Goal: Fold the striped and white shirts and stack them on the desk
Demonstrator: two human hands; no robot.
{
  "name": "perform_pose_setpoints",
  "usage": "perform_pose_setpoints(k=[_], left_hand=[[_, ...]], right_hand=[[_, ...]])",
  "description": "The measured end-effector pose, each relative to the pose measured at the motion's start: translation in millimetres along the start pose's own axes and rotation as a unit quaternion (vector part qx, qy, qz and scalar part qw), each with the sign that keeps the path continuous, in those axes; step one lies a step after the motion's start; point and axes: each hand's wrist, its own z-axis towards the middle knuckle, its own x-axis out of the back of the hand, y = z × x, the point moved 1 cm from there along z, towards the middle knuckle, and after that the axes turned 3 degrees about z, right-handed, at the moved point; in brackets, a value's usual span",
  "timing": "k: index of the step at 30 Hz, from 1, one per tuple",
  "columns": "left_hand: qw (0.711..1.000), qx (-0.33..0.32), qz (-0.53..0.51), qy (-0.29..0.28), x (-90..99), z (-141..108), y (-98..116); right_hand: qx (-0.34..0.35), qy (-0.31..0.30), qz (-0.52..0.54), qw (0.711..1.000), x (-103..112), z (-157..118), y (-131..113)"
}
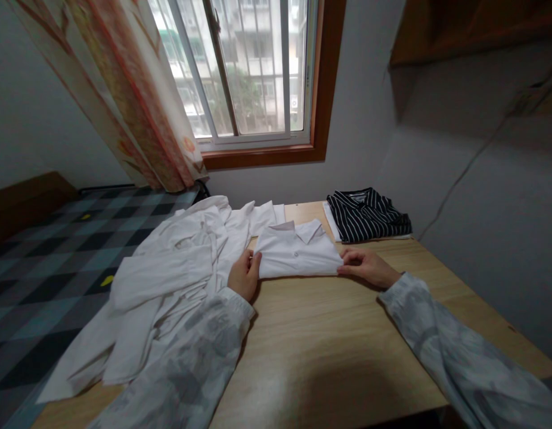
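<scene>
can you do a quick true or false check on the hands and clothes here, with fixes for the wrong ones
1. The left hand and right hand are both at the folded white shirt. True.
2. The striped shirt lies on the bare floor. False: it is on the table, with something white under it.
3. The loose white clothes lie left of the folded white shirt. True.
4. The folded white shirt is button side down. False: a button shows on top.

The folded white collared cloth shirt (294,260) I held looked matt and mostly smooth. The pale yellow-brown wood-grained tabletop (321,333) appeared smooth, with a slight sheen. I found the loose heap of white cloth garments (168,275) matt and creased, the black-and-white striped cloth shirt (368,219) matt.
</scene>
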Motion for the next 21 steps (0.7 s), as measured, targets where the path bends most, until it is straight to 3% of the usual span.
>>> perform_pose_setpoints(k=[4, 9, 13, 16, 21], left_hand=[[0.999, 0.003, 0.022, 0.025, 3.0, -0.1, 1.1], [0.994, -0.034, 0.100, -0.032, 2.2, -3.0, 3.0], [0.995, -0.023, 0.096, -0.007, -1.4, -6.4, 3.4], [0.996, 0.019, 0.088, 0.023, -3.8, -0.5, 2.1], [0.994, 0.089, 0.066, 0.015, -2.7, 27.1, -3.4]], right_hand=[[0.033, 0.037, -0.006, 0.999, -4.7, 1.8, -3.8], [0.039, 0.044, -0.054, 0.997, -3.6, 0.6, -0.8], [-0.024, 0.106, 0.005, 0.994, -5.1, 5.7, 9.1], [-0.080, 0.162, 0.034, 0.983, -8.3, 24.3, 12.5], [-0.129, 0.155, -0.088, 0.976, -10.5, 70.6, 18.2]])
